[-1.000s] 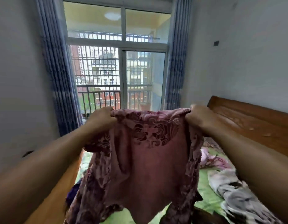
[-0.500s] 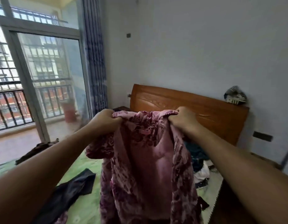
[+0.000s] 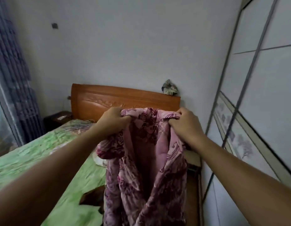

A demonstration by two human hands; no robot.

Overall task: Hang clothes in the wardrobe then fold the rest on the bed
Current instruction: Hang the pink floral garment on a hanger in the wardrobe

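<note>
Both bare arms reach forward, and one pink-and-maroon flowered garment (image 3: 146, 160) is held up in the air between them. The left hand (image 3: 114, 121) and the right hand (image 3: 184, 126) each have their fingers (image 3: 174, 123) curled tight round a bunch of its top edge, one at either side. Its long axis runs straight up and down: the top is up at the two fists and the rest drops out of the bottom of the view. The two patterned edges hang apart, and the plain pink inside shows between them (turned toward the person holding it). It hangs in front of the right edge of the bed (image 3: 35, 154), touching nothing that I can make out.

The bed wears a crumpled green flowered cover, with one dark piece of cloth (image 3: 92, 198) lying on it just left of the garment. At the far end stands a wooden headboard (image 3: 125, 101), and one small striped thing (image 3: 169, 90) sits on its right corner. A dark nightstand (image 3: 57, 119) is beside the far left corner, and a blue curtain (image 3: 12, 79) hangs left of that. The wardrobe (image 3: 264, 95), with pale panels in thin frames, runs along the right. The wall behind is plain and pale.
</note>
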